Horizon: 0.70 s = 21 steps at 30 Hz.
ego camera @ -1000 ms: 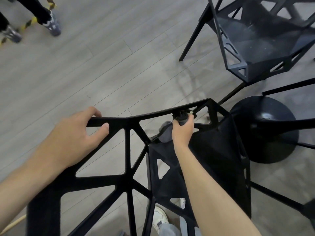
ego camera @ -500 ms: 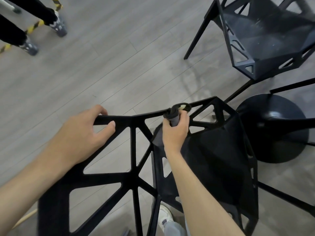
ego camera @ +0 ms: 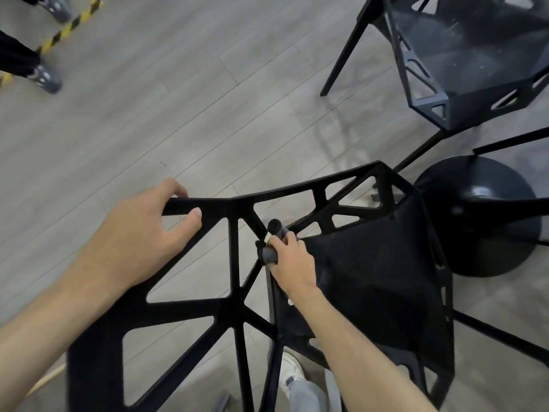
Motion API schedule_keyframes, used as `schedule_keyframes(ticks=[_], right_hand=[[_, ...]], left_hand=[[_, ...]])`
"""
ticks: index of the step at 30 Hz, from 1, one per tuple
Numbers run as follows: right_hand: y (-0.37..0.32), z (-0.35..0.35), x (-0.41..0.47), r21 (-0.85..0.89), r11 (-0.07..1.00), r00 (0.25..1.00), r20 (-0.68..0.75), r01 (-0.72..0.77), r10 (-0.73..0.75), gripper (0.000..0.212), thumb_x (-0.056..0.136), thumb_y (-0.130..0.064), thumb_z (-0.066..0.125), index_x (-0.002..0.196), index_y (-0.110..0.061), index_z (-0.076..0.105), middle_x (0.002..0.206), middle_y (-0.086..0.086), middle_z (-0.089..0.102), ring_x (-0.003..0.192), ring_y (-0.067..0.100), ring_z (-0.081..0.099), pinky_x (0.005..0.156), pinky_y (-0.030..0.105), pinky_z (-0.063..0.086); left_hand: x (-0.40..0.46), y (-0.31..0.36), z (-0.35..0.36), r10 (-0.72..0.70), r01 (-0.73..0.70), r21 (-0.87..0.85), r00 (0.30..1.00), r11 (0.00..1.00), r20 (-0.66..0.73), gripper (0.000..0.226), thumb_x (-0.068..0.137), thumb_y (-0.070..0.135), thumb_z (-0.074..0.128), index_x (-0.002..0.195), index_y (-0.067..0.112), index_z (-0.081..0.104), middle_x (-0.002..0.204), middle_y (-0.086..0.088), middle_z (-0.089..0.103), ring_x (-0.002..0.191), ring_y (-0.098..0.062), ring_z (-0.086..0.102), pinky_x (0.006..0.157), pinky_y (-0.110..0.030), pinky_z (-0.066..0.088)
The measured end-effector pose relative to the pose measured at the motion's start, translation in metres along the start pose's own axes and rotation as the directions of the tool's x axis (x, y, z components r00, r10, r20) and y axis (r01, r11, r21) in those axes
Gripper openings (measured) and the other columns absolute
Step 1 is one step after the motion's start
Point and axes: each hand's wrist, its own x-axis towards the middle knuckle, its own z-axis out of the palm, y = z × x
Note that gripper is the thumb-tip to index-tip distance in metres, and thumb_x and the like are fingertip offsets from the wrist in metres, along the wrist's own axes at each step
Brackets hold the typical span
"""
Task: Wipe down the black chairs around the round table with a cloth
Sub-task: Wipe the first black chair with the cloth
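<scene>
Right hand [ego camera: 292, 264] fingers [ego camera: 289, 239] clench a rolled dark cloth [ego camera: 274, 240], its long axis running up and away, the end pointing at the chair [ego camera: 237, 310] back's struts. Left hand [ego camera: 139, 236] fingers curl over the top rail. A second chair [ego camera: 463, 66] stands well apart on the floor [ego camera: 178, 99].

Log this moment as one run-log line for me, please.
left hand: grips near chair top rail | right hand: holds dark cloth against backrest strut | second chair: untouched | phase: wiping
</scene>
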Motion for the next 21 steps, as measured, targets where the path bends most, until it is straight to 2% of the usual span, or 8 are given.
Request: schedule_keyframes(ticks=[2,4,7,10,13,17,19,21], right_hand=[[0.012,-0.016,0.002,-0.064,0.998,0.999,-0.040,0.002,-0.004,0.040,0.089,-0.032,0.071,0.125,-0.030,0.054,0.132,0.003,0.050,0.116,0.025,0.053,0.081,0.036,0.058],[0.030,-0.039,0.004,-0.011,0.994,0.978,-0.180,-0.112,0.108,0.035,0.087,-0.032,0.073,0.118,-0.027,0.058,0.119,0.000,0.051,0.105,0.020,0.054,0.076,0.033,0.056],[0.052,-0.071,0.012,0.178,0.951,0.854,-0.421,-0.253,0.306,0.033,0.084,-0.025,0.077,0.113,-0.026,0.061,0.113,-0.005,0.049,0.099,0.013,0.052,0.071,0.026,0.050],[0.048,-0.072,0.021,0.219,0.928,0.785,-0.496,-0.300,0.371,0.040,0.084,-0.015,0.073,0.119,-0.027,0.061,0.121,-0.006,0.050,0.104,0.016,0.050,0.070,0.029,0.050],[0.022,-0.038,0.013,0.187,0.925,0.831,-0.407,-0.331,0.380,0.050,0.084,-0.017,0.075,0.129,-0.031,0.058,0.130,-0.004,0.048,0.113,0.022,0.050,0.073,0.038,0.059],[-0.012,0.025,-0.026,0.055,0.975,0.958,-0.182,-0.216,0.222,0.068,0.091,-0.024,0.072,0.151,-0.035,0.042,0.141,0.002,0.037,0.118,0.021,0.047,0.079,0.035,0.060],[-0.014,0.043,-0.044,0.035,0.979,0.973,-0.111,-0.199,0.202,0.068,0.095,-0.028,0.068,0.154,-0.036,0.036,0.141,0.001,0.038,0.118,0.020,0.046,0.086,0.037,0.060],[-0.002,0.046,-0.061,0.034,0.989,0.988,-0.044,-0.147,0.148,0.063,0.097,-0.028,0.065,0.153,-0.037,0.039,0.141,0.000,0.040,0.120,0.021,0.046,0.089,0.038,0.059]], left_hand=[[0.000,0.000,0.000,0.003,-0.003,-0.004,1.000,1.000,-0.003,0.021,0.096,0.048,0.062,0.111,0.033,0.058,0.102,0.008,0.066,0.086,-0.015,0.058,0.075,-0.038,0.042],[0.000,-0.001,0.000,0.008,-0.008,-0.006,1.000,1.000,-0.008,0.019,0.096,0.048,0.062,0.109,0.034,0.057,0.099,0.008,0.066,0.085,-0.015,0.058,0.073,-0.036,0.041],[0.001,-0.001,0.001,0.009,-0.009,0.006,1.000,1.000,-0.012,0.021,0.096,0.049,0.062,0.109,0.034,0.057,0.092,0.009,0.064,0.079,-0.005,0.055,0.066,-0.031,0.037],[0.001,-0.001,0.002,0.019,-0.019,0.010,1.000,1.000,-0.014,0.022,0.096,0.048,0.062,0.110,0.032,0.058,0.092,0.007,0.065,0.079,-0.009,0.055,0.067,-0.031,0.036],[0.001,-0.001,0.001,0.026,-0.026,0.008,1.000,1.000,-0.014,0.021,0.096,0.047,0.062,0.109,0.031,0.058,0.099,0.006,0.066,0.086,-0.016,0.056,0.072,-0.033,0.038],[0.001,-0.001,0.002,0.029,-0.029,0.016,1.000,0.999,-0.006,0.021,0.096,0.047,0.061,0.109,0.031,0.058,0.098,0.006,0.065,0.081,-0.011,0.055,0.069,-0.030,0.037],[0.002,-0.001,0.001,0.021,-0.021,0.017,1.000,1.000,0.007,0.022,0.097,0.047,0.061,0.110,0.030,0.058,0.095,0.005,0.066,0.079,-0.010,0.056,0.067,-0.033,0.038],[0.002,0.001,0.000,0.016,-0.016,0.031,1.000,0.999,0.016,0.021,0.097,0.046,0.060,0.110,0.030,0.057,0.090,0.005,0.064,0.076,-0.007,0.055,0.063,-0.031,0.037]])
